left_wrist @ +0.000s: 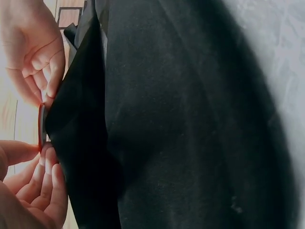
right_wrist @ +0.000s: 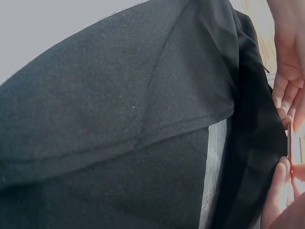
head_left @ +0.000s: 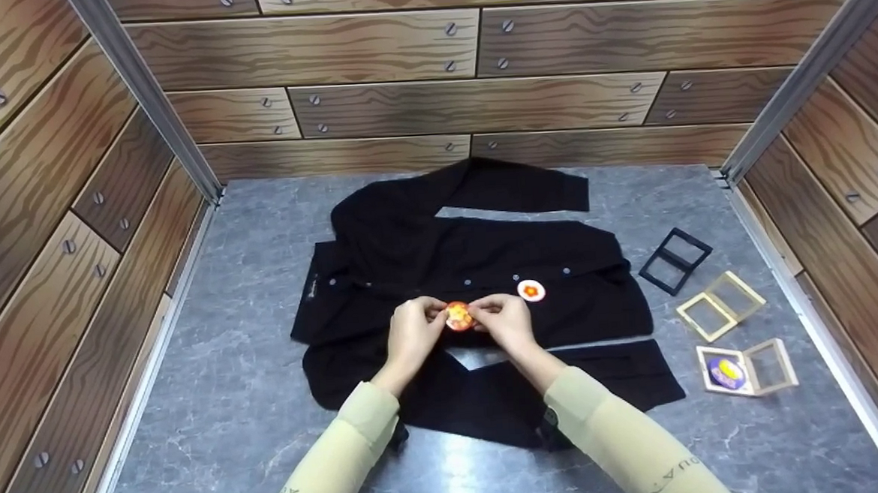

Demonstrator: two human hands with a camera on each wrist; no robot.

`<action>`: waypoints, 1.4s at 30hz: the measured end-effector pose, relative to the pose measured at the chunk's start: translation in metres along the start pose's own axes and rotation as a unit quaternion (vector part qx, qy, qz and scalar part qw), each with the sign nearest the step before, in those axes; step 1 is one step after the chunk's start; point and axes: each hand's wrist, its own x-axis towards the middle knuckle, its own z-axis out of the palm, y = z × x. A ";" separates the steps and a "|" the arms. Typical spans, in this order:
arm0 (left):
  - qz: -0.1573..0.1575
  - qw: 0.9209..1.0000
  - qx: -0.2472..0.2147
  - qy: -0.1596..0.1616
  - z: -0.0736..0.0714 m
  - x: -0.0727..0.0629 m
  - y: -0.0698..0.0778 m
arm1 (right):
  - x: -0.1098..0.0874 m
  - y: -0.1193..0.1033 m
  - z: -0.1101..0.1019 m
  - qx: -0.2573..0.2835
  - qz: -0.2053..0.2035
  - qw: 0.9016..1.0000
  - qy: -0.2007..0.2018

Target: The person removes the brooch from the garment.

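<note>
Both hands hold a round red-orange badge [head_left: 458, 316] with a yellow pattern, just over the black shirt [head_left: 439, 254]. My left hand [head_left: 415, 329] pinches its left edge between thumb and fingers. The right edge is pinched the same way by my right hand [head_left: 506, 322]. Seen edge-on in the left wrist view, the badge [left_wrist: 41, 126] is a thin disc with a red rim, close beside the black cloth [left_wrist: 157, 119]. A white round badge [head_left: 531, 291] with an orange flower lies on the shirt, right of the right hand.
At the right lie a black hinged frame case [head_left: 676, 261], a yellow one [head_left: 720, 306] and a pale wooden one [head_left: 747, 369], all opened out. A purple and yellow badge [head_left: 727, 373] sits in the wooden case. Wood-patterned walls [head_left: 383, 46] enclose the grey marbled surface [head_left: 220, 363].
</note>
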 end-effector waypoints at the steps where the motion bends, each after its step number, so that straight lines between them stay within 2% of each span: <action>1: 0.000 1.000 0.003 -0.001 0.000 0.000 0.000 | 0.000 0.000 0.000 0.001 -0.001 1.000 -0.002; 17: 0.013 1.000 0.003 -0.007 -0.003 0.001 0.003 | 0.001 0.001 -0.008 0.000 -0.013 1.000 -0.017; 29: 0.001 0.998 -0.052 -0.027 -0.003 0.001 -0.001 | -0.005 -0.006 -0.008 -0.007 -0.016 1.000 -0.012; 36: 0.025 0.999 -0.032 -0.029 -0.004 -0.001 -0.003 | -0.023 -0.034 -0.012 -0.006 -0.038 0.999 -0.027; 39: 0.042 0.998 -0.022 -0.035 -0.005 -0.002 -0.003 | -0.026 -0.037 -0.012 -0.010 -0.045 0.999 -0.021; 42: 0.044 0.998 -0.025 -0.049 -0.006 -0.001 -0.004 | -0.021 -0.030 -0.010 -0.023 -0.041 0.999 -0.011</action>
